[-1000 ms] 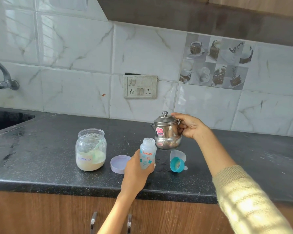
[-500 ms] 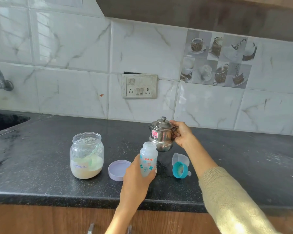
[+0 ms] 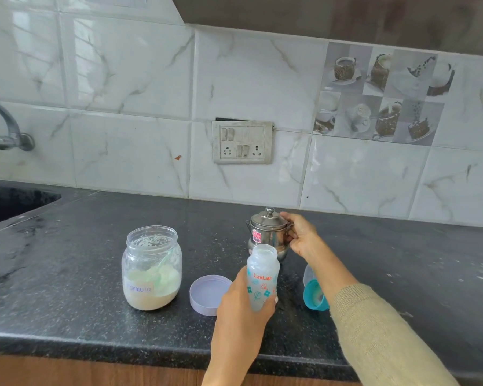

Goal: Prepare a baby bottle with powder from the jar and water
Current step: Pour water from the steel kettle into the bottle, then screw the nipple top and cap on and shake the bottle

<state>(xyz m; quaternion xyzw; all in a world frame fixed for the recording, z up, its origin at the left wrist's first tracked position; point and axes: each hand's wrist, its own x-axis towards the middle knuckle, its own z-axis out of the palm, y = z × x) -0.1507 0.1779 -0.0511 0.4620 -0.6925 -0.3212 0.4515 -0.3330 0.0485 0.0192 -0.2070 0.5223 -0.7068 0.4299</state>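
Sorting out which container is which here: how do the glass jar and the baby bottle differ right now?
The glass jar is wide and squat; the baby bottle is narrow and tall. The jar stands alone on the counter, while the left hand holds the bottle. The jar is clear with pale powder in its lower part; the bottle is frosted with printed flowers. Both are open at the top.

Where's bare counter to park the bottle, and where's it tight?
Bare counter: the wide stretch right of the right hand and sleeve, and the stretch between the sink and the jar. Crowded: the purple lid, the bottle in the left hand, kettle and teal cap sit close together.
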